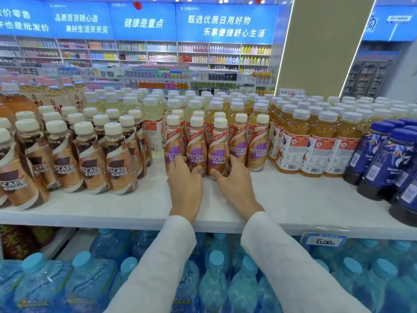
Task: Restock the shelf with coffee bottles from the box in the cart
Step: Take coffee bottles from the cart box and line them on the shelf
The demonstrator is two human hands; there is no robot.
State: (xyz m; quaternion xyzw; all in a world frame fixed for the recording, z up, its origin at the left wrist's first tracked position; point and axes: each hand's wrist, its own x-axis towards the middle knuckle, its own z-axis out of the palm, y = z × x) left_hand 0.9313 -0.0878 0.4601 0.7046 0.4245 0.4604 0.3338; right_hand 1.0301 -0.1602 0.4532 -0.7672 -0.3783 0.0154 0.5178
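Observation:
Several purple-label Nescafe coffee bottles (257,150) stand in a small group mid-shelf on the white shelf (144,208). My left hand (184,184) curls round the bases of two front bottles: fingers on the left bottle (172,143), thumb against the middle bottle (196,145). My right hand (234,179) grips the base of the third front bottle (218,150), fingers behind it and thumb in front. All bottles stand upright on the shelf. The box and the cart are out of view.
Brown-label Nescafe bottles (90,161) fill the shelf to the left. Amber tea bottles (316,145) and dark blue bottles (388,159) stand to the right, pale drinks behind. Bare shelf lies in front of the hands. Water bottles (216,281) fill the shelf below, by a price tag (325,241).

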